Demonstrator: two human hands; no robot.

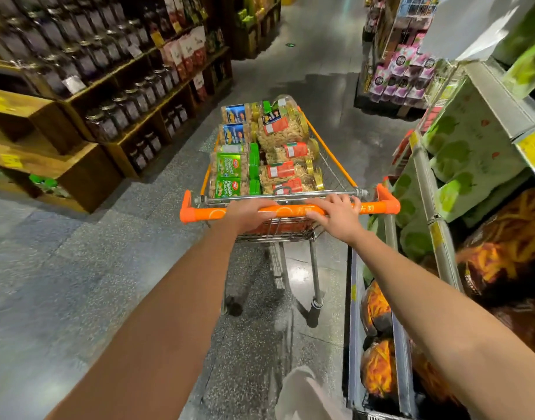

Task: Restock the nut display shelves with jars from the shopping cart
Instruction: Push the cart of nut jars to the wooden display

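Observation:
A wire shopping cart (336, 165) with an orange handle bar (205, 214) stands in the aisle ahead of me. It is packed with jars of nuts lying on their sides: green-lidded jars (232, 169) at the near left, blue-labelled jars (235, 124) behind them, red-labelled jars (286, 171) on the right, and a large jar (282, 122) on top. My left hand (249, 215) grips the handle bar left of centre. My right hand (336, 215) grips the bar right of centre. Wooden display shelves (78, 165) stand at the left.
Dark jars (120, 107) and red packets (187, 53) fill the wooden shelves on the left. A metal shelf rack (427, 189) with green boxes and orange bags runs close along the cart's right side. A pink-product stand (402, 74) stands far right. The floor aisle runs ahead.

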